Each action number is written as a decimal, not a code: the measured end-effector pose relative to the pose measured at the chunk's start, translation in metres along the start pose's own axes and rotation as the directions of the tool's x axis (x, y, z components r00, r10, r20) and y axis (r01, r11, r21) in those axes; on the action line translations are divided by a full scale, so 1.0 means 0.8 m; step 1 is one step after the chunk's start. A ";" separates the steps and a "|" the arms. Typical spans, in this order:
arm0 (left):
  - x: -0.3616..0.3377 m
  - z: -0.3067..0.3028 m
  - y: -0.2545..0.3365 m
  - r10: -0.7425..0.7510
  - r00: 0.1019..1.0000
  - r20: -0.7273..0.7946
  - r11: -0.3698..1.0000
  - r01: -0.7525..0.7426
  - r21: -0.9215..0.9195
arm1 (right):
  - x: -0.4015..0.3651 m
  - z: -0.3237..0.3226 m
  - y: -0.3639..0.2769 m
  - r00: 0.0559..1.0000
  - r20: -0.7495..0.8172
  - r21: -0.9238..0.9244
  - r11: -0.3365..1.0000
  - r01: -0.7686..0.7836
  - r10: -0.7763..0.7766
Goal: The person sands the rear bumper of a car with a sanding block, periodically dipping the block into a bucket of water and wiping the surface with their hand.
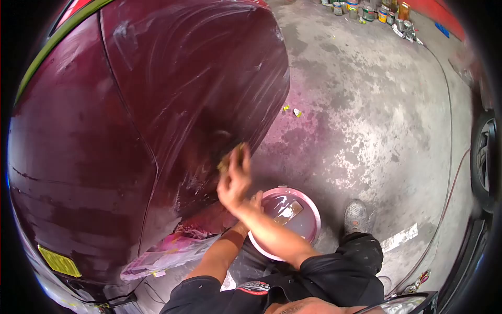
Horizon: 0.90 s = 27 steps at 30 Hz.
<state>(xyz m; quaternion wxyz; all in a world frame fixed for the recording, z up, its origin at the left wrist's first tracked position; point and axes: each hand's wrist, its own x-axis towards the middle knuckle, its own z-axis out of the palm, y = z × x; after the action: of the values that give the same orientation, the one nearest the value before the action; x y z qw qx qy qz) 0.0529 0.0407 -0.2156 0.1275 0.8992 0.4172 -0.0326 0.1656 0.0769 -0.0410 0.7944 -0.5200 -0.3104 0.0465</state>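
My right hand (235, 180) is closed on a small yellowish-brown pad (225, 165), somewhat blurred, and presses it against the dark maroon car panel (193, 99). Pale curved streaks and a wet sheen cover the panel. Behind my right forearm, my left hand (257, 200) shows only in part, by the near-left rim of a pink-rimmed bucket (317, 220). The bucket holds cloudy liquid, and a tan rectangular piece (290, 212) shows in it. Whether the left fingers hold anything is hidden.
Plastic sheeting (172, 256) hangs at the panel's lower edge. Several paint cans (368, 13) line the far wall. A hose (448, 120) runs along the floor at right, near another vehicle's wheel (485, 162). My shoe (356, 217) stands right of the bucket.
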 end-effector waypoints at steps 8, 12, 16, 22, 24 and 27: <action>0.007 0.021 -0.001 -0.256 0.964 0.069 0.913 0.265 -0.309 | 0.179 -0.027 0.040 0.980 -0.186 -0.023 0.996 -0.084 0.078; 0.006 0.002 0.007 -0.249 0.965 0.079 0.928 0.261 -0.267 | -0.047 0.010 0.008 0.998 -0.028 -0.013 0.998 -0.057 0.057; 0.006 -0.005 0.013 -0.191 0.979 0.074 0.967 0.200 -0.160 | 0.173 -0.025 0.042 0.977 -0.203 -0.065 0.995 -0.076 0.061; -0.008 0.059 -0.048 0.334 0.887 -0.320 0.943 -0.311 0.123 | 0.100 -0.014 0.016 0.986 -0.164 -0.125 0.992 -0.023 0.003; 0.002 -0.004 0.001 -0.035 0.999 0.016 0.996 0.036 -0.075 | -0.008 0.014 0.007 0.991 -0.114 -0.051 0.996 -0.078 0.072; -0.002 0.050 -0.029 0.161 0.912 -0.378 0.920 -0.277 -0.277 | 0.088 -0.009 0.021 0.988 -0.150 -0.055 0.998 0.031 -0.039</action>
<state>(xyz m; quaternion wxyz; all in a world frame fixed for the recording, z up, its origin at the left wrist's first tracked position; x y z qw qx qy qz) 0.0365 0.0435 -0.2583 0.2008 0.8988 0.3278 0.2106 0.2302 0.1068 -0.0258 0.8025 -0.5370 -0.2596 -0.0151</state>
